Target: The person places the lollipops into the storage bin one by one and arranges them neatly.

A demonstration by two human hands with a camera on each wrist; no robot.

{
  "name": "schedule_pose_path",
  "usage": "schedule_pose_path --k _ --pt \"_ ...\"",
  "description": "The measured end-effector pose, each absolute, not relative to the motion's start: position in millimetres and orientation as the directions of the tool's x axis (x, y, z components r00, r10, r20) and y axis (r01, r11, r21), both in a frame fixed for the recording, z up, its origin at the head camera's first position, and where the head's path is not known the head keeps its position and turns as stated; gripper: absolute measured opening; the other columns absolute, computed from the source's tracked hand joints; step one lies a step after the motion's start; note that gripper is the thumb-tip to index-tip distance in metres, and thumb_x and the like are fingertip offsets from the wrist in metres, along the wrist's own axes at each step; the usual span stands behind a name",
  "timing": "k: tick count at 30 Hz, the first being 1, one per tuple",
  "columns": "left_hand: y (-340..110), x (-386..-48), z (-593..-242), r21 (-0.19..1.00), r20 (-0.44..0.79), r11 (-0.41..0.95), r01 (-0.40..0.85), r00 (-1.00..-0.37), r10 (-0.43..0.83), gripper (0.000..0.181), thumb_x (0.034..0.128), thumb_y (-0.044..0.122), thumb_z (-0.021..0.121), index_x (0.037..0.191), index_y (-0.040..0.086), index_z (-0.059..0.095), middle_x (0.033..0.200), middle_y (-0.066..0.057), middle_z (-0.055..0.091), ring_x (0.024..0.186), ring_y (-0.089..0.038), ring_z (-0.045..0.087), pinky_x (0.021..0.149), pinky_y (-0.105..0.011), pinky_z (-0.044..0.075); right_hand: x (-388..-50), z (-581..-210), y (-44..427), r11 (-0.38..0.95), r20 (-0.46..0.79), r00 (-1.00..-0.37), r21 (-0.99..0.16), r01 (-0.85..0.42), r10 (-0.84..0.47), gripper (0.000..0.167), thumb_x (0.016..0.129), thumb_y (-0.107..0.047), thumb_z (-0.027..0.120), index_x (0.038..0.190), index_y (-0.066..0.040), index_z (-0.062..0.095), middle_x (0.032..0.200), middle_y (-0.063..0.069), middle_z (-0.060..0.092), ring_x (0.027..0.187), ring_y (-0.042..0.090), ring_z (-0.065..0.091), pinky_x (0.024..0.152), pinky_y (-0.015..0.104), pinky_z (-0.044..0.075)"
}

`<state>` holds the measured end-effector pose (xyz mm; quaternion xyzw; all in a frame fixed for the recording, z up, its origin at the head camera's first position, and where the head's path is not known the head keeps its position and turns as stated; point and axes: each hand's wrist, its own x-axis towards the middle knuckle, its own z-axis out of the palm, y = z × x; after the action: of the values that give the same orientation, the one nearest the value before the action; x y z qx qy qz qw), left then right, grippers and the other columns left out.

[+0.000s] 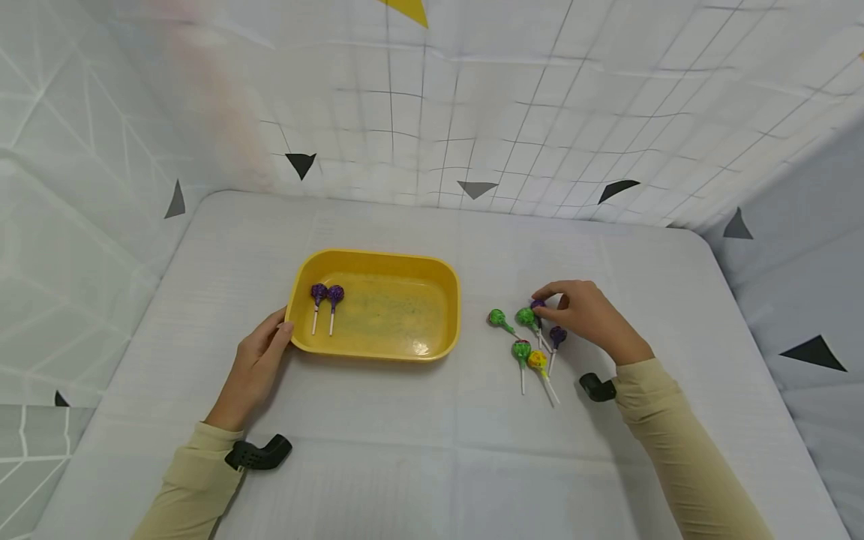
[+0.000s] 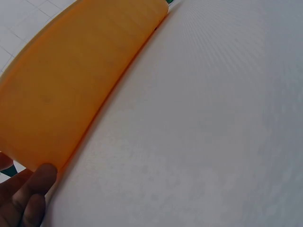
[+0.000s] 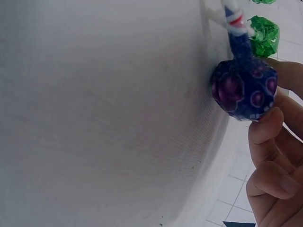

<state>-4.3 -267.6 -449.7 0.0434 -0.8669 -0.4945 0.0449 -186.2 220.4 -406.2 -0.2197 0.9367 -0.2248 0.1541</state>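
My left hand [image 1: 255, 364] grips the left end of a yellow tray [image 1: 378, 355], with the thumb at its rim. Fingertips [image 2: 43, 177] show against the tray's lower corner in the left wrist view. Two purple lollipops [image 1: 335, 294] lie side by side in the tray's left part. Right of the tray, my right hand [image 1: 594, 315] pinches the head of a purple lollipop [image 1: 538, 304] between thumb and index finger. Close by lie another purple lollipop [image 1: 557, 335], a yellow one [image 1: 538, 360] and three green ones [image 1: 521, 349]. A purple lollipop's head [image 3: 244, 90] appears large beside the right fingertips in the right wrist view.
A white cloth covers the table [image 1: 418, 465]. Behind it rises a white backdrop [image 1: 378, 112] with grid lines and dark triangles. Black wrist devices [image 1: 259, 454] are worn at both sleeves.
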Motion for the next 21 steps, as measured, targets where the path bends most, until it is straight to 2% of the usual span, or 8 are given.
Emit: schedule_pose_path --k 8,10,12,15,21 --pt "-267.0 -4.2 -449.1 0.861 0.034 0.508 -0.031 -0.992 -0.118 0.051 0.1134 0.034 0.040 0.156 0.005 0.044 0.157 -0.020 0.049 0.147 -0.036 0.045 0.102 0.004 0.030 -186.4 -406.4 221.2 0.806 -0.197 -0.855 -0.484 -0.340 -0.480 0.026 0.096 -0.024 0.075 0.119 -0.010 0.077 0.108 0.010 0.077 0.074 0.016 0.062 0.057 0.030 0.049" --pt "-266.8 -4.3 -448.9 0.857 0.032 0.515 -0.035 -0.992 -0.120 0.052 0.1135 0.034 0.040 0.156 0.005 0.044 0.157 -0.020 0.049 0.147 -0.036 0.045 0.111 -0.007 0.037 -186.3 -405.6 221.0 0.808 -0.198 -0.855 -0.481 -0.341 -0.479 0.027 0.096 -0.025 0.075 0.119 -0.010 0.077 0.107 0.010 0.077 0.074 0.016 0.062 0.058 0.030 0.049" --pt "-266.6 -4.4 -448.7 0.855 0.026 0.518 -0.041 -0.992 -0.122 0.052 0.1135 0.034 0.040 0.156 0.005 0.044 0.157 -0.020 0.049 0.147 -0.036 0.045 0.118 -0.025 0.042 -186.3 -404.5 220.7 0.810 -0.200 -0.855 -0.477 -0.342 -0.479 0.027 0.096 -0.026 0.075 0.119 -0.010 0.077 0.106 0.010 0.077 0.073 0.016 0.062 0.057 0.030 0.049" --pt "-266.3 -4.5 -448.4 0.853 0.019 0.519 -0.048 -0.992 -0.124 0.053 0.1136 0.035 0.039 0.156 0.004 0.043 0.157 -0.020 0.048 0.147 -0.037 0.045 0.117 -0.052 0.040 -186.1 -401.7 220.4 0.812 -0.202 -0.857 -0.476 -0.338 -0.475 0.028 0.096 -0.027 0.076 0.119 -0.011 0.077 0.107 0.012 0.076 0.072 0.017 0.060 0.056 0.030 0.048" --pt "-266.2 -4.3 -448.6 0.855 0.015 0.516 -0.053 -0.992 -0.126 0.053 0.1136 0.035 0.039 0.156 0.004 0.042 0.158 -0.020 0.048 0.148 -0.038 0.045 0.116 -0.055 0.039 -186.0 -396.0 219.1 0.812 -0.199 -0.859 -0.479 -0.334 -0.471 0.028 0.096 -0.027 0.076 0.118 -0.011 0.077 0.116 0.015 0.075 0.071 0.018 0.059 0.055 0.030 0.047"
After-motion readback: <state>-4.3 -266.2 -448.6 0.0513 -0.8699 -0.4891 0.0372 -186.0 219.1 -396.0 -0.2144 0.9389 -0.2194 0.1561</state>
